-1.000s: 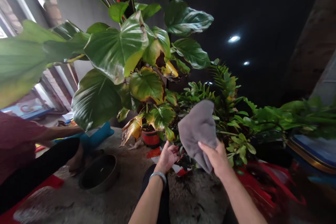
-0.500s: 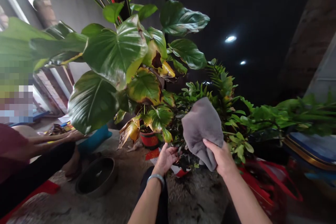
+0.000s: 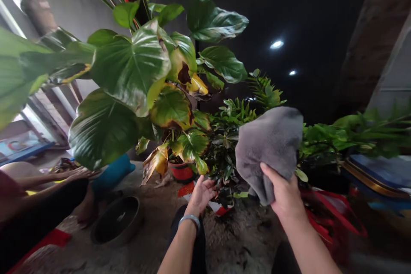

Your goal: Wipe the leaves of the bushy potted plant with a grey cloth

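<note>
A grey cloth (image 3: 269, 147) hangs spread from my right hand (image 3: 285, 192), whose thumb lies over its near side. Behind the cloth are the small dark leaves of a bushy plant (image 3: 226, 141), partly covered by it. My left hand (image 3: 201, 195) is palm up with fingers apart and holds nothing; a bangle (image 3: 190, 219) circles that wrist. Just above its fingertips droops a green and yellow leaf (image 3: 201, 165) of the large potted plant (image 3: 128, 66). Several of this plant's lower leaves are yellow with brown, dried edges. Its red pot (image 3: 181, 172) stands left of my left hand.
A dark round basin (image 3: 117, 220) sits on the ground at the left, near another person's legs and hand (image 3: 72, 174). To the right lie a red bag (image 3: 337, 214) and a blue lidded box with a gold rim (image 3: 379, 175). A dark wall panel (image 3: 289, 21) stands behind.
My right hand has moved right with the cloth, which now spreads wider. The left hand stays nearly in place. The view has shifted slightly to the right.
</note>
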A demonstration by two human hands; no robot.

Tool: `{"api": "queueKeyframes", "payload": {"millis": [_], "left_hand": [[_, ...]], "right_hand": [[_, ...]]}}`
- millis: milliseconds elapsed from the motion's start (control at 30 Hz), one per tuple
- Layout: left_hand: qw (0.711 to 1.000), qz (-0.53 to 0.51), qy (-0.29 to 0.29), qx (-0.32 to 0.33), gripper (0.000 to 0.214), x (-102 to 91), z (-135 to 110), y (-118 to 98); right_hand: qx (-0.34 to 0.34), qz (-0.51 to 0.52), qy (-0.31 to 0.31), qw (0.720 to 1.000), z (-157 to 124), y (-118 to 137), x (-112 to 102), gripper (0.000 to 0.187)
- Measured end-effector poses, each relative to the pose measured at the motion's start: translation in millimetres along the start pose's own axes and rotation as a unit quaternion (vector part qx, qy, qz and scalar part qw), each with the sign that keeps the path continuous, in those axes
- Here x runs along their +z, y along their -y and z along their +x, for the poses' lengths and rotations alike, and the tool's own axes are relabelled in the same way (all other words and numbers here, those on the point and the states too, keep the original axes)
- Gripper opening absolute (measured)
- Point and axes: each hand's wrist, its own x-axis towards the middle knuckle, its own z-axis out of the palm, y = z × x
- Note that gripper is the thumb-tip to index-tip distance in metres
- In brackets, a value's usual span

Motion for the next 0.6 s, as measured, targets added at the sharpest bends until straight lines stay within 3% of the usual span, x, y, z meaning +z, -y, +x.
{"api": "queueKeyframes", "payload": {"millis": [67, 167, 233, 300, 400, 467, 500, 600], "left_hand": [[1.000, 0.000, -0.007, 0.003, 0.041, 1.7, -1, -1], [1.000, -0.004, -0.013, 0.006, 0.042, 2.3, -3, -3], [1.000, -0.009, -0.018, 0.005, 0.042, 0.8, -2, -3], [1.000, -0.012, -0.015, -0.003, 0.044, -1.5, -1, -3], [1.000, -0.013, 0.000, -0.006, 0.046, -3.8, 1, -2], [1.000, -0.014, 0.006, 0.004, 0.043, -3.7, 0, -2], [1.000, -0.014, 0.009, 0.009, 0.041, -3.2, 0, -2], [1.000, -0.011, 0.009, 0.013, 0.036, -1.4, -1, -2]], "right_hand": [[0.065, 0.010, 0.011, 0.998, 0, -8, 4, 0.044], [0.163, -0.021, 0.058, 0.985, -32, -50, -14, 0.029], [0.229, -0.050, 0.098, 0.967, -60, -76, -34, 0.034], [0.250, -0.070, 0.134, 0.957, -78, -83, -45, 0.040], [0.212, -0.073, 0.114, 0.968, -66, -54, -33, 0.049], [0.131, -0.076, 0.027, 0.988, -39, -24, -13, 0.053], [0.105, -0.053, 0.015, 0.993, -25, -12, -2, 0.053], [0.114, 0.019, 0.032, 0.993, -4, -10, 10, 0.045]]}}
